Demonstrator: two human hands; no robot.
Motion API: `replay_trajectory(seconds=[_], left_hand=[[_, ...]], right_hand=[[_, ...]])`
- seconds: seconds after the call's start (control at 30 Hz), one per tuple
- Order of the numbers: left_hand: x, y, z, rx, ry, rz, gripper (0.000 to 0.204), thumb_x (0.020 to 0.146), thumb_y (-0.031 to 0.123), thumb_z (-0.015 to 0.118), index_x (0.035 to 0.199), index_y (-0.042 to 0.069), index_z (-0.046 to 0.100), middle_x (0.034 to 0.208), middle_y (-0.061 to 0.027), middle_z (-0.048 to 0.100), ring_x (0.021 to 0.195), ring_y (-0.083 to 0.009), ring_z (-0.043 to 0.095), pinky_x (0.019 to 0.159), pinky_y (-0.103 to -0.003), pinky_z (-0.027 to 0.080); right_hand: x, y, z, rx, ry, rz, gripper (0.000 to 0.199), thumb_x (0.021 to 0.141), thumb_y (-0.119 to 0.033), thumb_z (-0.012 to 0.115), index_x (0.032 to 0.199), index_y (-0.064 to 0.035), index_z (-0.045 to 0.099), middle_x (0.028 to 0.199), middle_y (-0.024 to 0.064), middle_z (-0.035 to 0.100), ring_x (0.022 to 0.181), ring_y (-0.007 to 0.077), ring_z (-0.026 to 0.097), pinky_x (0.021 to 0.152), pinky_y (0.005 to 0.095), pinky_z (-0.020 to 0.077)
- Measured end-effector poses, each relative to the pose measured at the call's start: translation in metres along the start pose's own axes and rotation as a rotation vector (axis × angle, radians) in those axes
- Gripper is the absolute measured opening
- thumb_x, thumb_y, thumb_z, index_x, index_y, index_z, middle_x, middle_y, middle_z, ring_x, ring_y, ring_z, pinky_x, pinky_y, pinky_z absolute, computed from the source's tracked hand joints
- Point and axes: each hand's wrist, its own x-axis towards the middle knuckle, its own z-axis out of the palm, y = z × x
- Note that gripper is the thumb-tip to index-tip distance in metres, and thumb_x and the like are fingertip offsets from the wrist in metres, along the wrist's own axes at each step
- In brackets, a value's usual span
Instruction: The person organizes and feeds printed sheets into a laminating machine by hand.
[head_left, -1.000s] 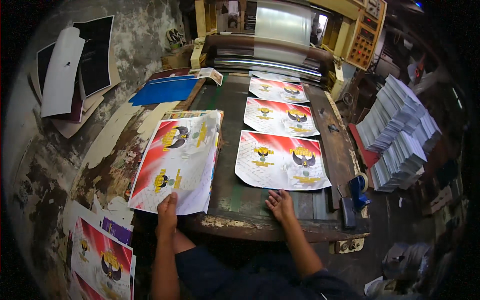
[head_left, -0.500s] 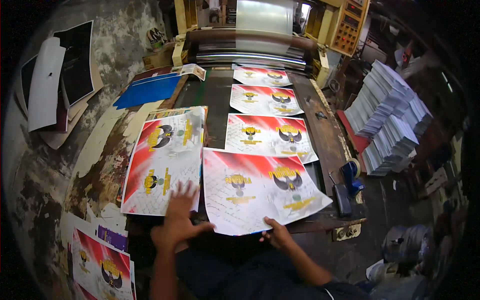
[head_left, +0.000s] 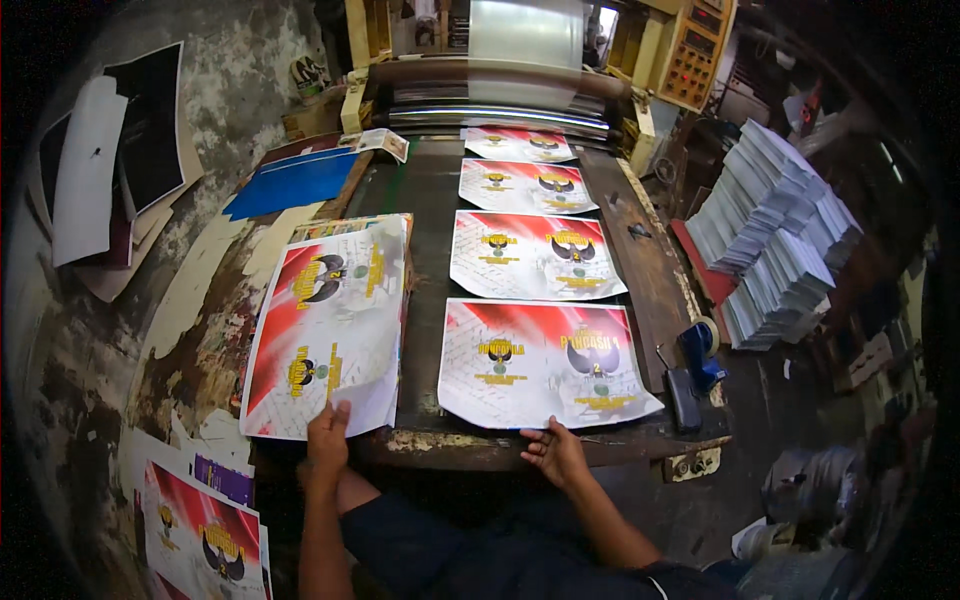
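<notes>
Beside me on the left lies a stack of printed sheets, its top sheet [head_left: 290, 370] red and white with a dark winged emblem and yellow lettering. My left hand [head_left: 327, 438] is closed at this sheet's near edge, thumb and fingers pinching it, and the paper bends up beside the thumb. On the feed table, the nearest printed sheet [head_left: 500, 395] lies almost flat with its front edge slightly curled. My right hand [head_left: 560, 458] is at that edge, the thumb touching it and the half-bent fingers apart.
Further sheets [head_left: 480, 270] run in a row toward the machine's rollers [head_left: 500, 115]. A blue tape dispenser [head_left: 706, 360] stands at the table's right edge. White paper stacks [head_left: 765, 230] rise on the right; blue sheets [head_left: 290, 185] lie at the far left. A control panel [head_left: 695, 55] hangs above.
The nearest sheet has moved forward and settled flatter on the feed table, and the row ahead advanced slightly. My left hand went from spread to closed at the stack's top sheet; my right fingers loosened.
</notes>
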Motion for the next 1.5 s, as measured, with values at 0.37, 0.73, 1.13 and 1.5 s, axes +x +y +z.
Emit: replay_trajectory(seconds=[0.37,0.73,1.13,1.5], left_hand=[[-0.067,0.055,0.048,0.611,-0.435,0.852,0.026,0.083,0.039,0.065,0.084,0.013,0.072,0.105,-0.0044,0.068,0.124,-0.0308,0.049,0.109,-0.063,0.004],[-0.012,0.034,0.019,1.016,-0.239,0.577,0.121,0.059,0.073,0.066,0.144,0.0,0.021,0.152,-0.0201,0.016,0.141,-0.0394,0.01,0.113,-0.052,0.009],[-0.008,0.011,0.017,0.47,0.085,0.623,0.029,0.079,0.016,0.071,0.107,0.008,0.067,0.114,-0.0114,0.064,0.119,-0.0326,0.053,0.105,-0.047,0.033],[-0.006,0.013,0.011,0.326,0.022,0.493,0.027,0.08,0.015,0.071,0.106,0.008,0.067,0.114,-0.0113,0.065,0.121,-0.0299,0.052,0.107,-0.043,0.031]], right_hand=[[-0.048,-0.006,0.031,-0.187,-0.153,-0.011,0.052,0.088,-0.042,0.055,0.121,-0.0032,0.045,0.095,0.0124,0.058,0.075,0.022,0.058,0.062,0.0416,0.054],[-0.066,0.035,-0.011,-0.223,0.099,0.094,0.028,0.092,-0.03,0.056,0.105,-0.006,0.053,0.073,0.0051,0.056,0.058,0.0145,0.052,0.059,0.0391,0.0533],[-0.086,0.051,-0.026,-0.232,0.088,0.138,0.042,0.096,-0.037,0.047,0.115,0.0,0.048,0.082,0.0156,0.063,0.064,0.0195,0.06,0.065,0.0424,0.0564],[-0.07,0.032,-0.005,-0.217,0.047,0.134,0.048,0.098,-0.041,0.035,0.116,0.0005,0.048,0.093,0.0197,0.065,0.069,0.0215,0.061,0.071,0.0435,0.0533]])
